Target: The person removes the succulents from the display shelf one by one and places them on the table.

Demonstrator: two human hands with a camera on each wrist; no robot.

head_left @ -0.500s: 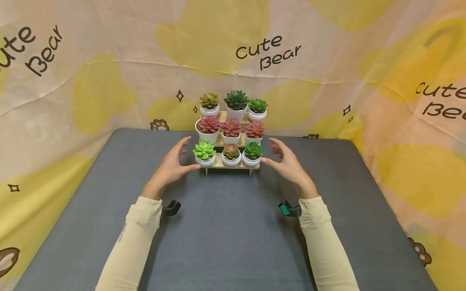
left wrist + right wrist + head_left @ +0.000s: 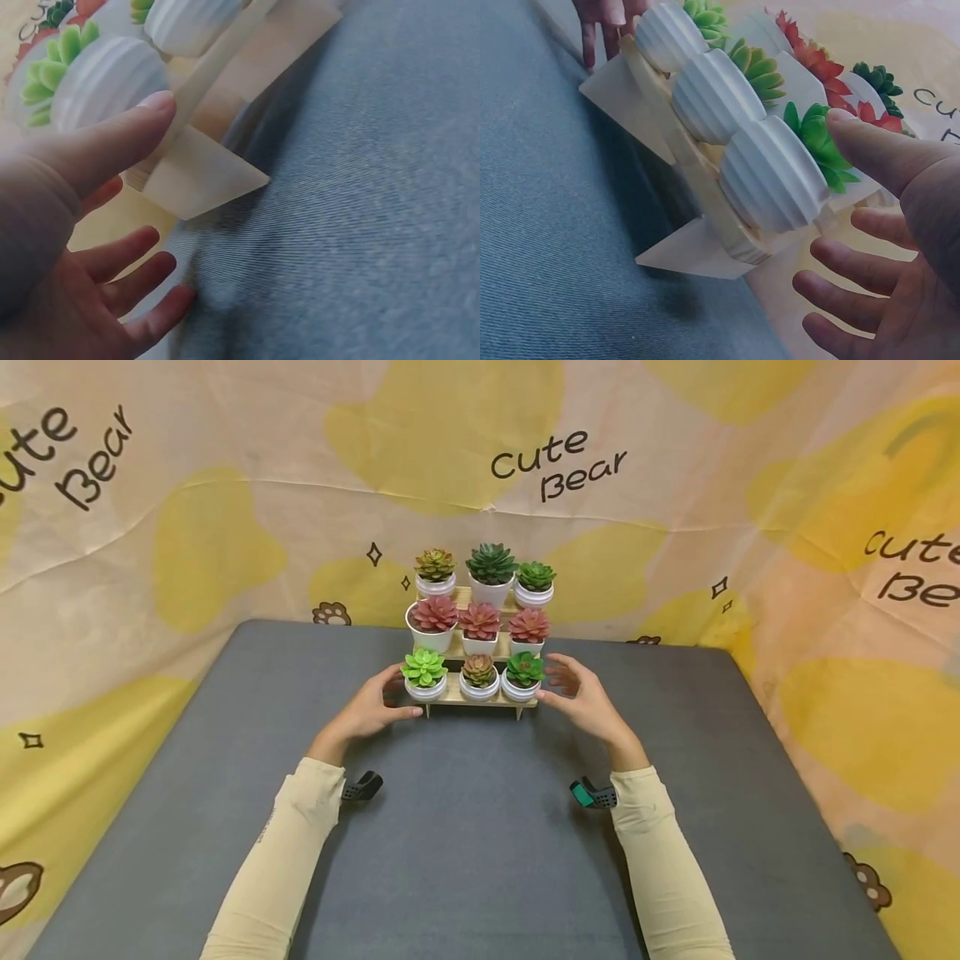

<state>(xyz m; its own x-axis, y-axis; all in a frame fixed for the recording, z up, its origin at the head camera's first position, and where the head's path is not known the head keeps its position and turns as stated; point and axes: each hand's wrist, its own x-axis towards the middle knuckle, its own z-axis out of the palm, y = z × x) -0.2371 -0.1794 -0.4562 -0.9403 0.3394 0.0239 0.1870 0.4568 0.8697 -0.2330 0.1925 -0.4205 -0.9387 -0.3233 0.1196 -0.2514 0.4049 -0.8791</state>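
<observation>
A three-tier wooden stand carries several potted succulents in white pots, three to a tier. On the bottom tier sit a bright green succulent, a brownish one and a dark green one. My left hand is at the stand's left end, its thumb by the front corner of the lowest board and the other fingers spread past the end. At the right end my right hand is held with fingers apart; in the right wrist view its thumb overlaps the dark green succulent's leaves.
The stand rests near the back of a grey table. Behind it hangs a patterned cloth with yellow patches and lettering. Pink succulents fill the middle tier, green ones the top. Each wrist wears a dark band.
My left hand has moved right, up to the stand's left end. The right hand has shifted slightly left and down, closer to the right end. The stand stays in place.
</observation>
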